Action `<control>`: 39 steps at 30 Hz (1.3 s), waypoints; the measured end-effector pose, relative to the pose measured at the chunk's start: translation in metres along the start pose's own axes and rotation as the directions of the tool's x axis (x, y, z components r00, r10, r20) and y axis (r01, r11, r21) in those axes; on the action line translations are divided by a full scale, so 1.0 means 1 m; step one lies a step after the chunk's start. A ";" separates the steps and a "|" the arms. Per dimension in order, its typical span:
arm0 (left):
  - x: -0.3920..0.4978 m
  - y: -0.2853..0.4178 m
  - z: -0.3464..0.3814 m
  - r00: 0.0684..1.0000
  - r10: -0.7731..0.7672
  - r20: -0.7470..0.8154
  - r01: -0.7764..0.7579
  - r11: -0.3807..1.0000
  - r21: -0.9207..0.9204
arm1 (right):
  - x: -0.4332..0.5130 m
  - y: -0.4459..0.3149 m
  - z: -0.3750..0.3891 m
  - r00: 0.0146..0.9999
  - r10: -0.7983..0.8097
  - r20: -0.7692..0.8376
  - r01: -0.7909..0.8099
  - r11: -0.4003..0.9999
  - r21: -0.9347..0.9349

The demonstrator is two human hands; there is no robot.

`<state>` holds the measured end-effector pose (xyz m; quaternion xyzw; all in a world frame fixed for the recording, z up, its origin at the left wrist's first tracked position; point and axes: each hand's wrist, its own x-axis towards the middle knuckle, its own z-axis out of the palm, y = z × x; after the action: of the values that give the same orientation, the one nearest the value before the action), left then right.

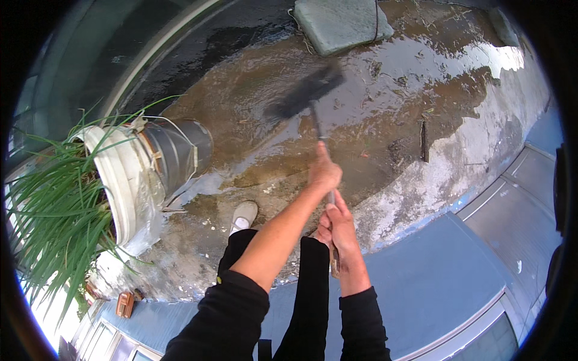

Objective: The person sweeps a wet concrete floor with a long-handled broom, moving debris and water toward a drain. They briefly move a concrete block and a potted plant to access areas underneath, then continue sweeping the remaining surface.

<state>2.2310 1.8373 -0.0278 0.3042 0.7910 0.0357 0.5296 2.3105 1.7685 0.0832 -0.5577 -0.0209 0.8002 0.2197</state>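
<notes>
My left hand [325, 174] grips the handle of a push broom [306, 92], the thumb or a finger pointing along the shaft. Lower on the same handle, closer to my body, my right hand [337, 223] is wrapped around it. The dark broom head is motion-blurred and rests over wet concrete [253, 85], where a film of muddy water lies. The handle's end shows below my right hand, alongside my wrist.
At left stands a white bucket [128, 185] of long green plants, with a dark metal pail [180, 149] against it. A pale stone slab [341, 25] lies ahead. A blue wall [429, 280] borders the right. Small debris sits by a slot [423, 140].
</notes>
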 end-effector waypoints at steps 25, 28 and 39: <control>0.027 -0.057 -0.065 0.858 0.481 0.179 -0.465 0.580 0.669 | -0.021 0.178 -0.070 0.992 -0.085 -0.095 0.066 0.981 -0.183; 0.036 0.035 -0.029 0.763 0.634 0.127 -0.546 0.526 0.652 | -0.025 0.162 -0.081 0.986 -0.084 -0.147 0.058 0.983 -0.176; -0.097 -0.174 -0.113 0.967 0.251 -0.036 -0.202 0.846 0.493 | -0.021 0.166 -0.071 0.989 -0.095 -0.111 0.085 0.992 -0.090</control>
<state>2.0806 1.6755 0.0346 0.5162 0.7583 -0.0866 0.3886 2.3255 1.5961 0.0288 -0.6100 -0.0674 0.7544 0.2327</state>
